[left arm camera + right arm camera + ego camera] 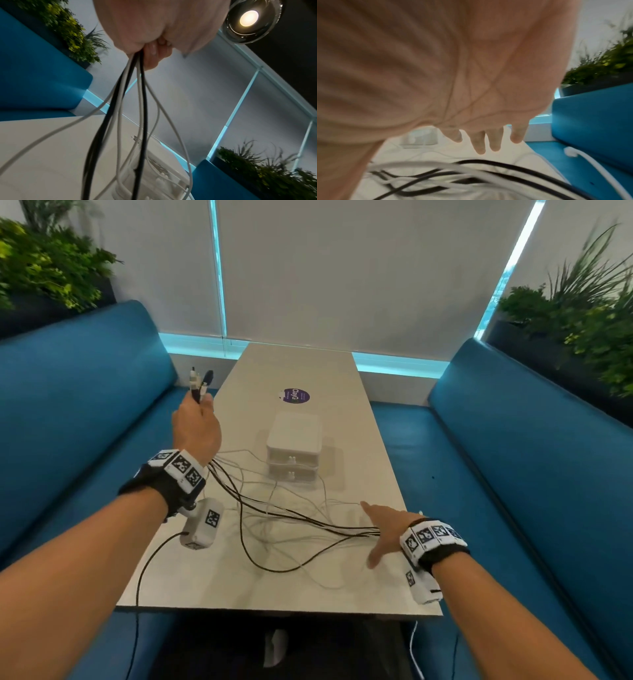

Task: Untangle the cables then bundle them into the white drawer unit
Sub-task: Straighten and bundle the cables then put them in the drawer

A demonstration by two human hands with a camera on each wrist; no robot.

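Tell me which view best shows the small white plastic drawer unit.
Head view: the small white plastic drawer unit sits whole on the table, both drawers shut. The left wrist view has cables crossing it; the right wrist view blurs it.

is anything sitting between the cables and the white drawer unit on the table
No separate object does. The left hand grips the cables by their plug ends, raised left of the white drawer unit; the right hand is spread over the strands. Only bare table lies between. Both drawers look closed, though.
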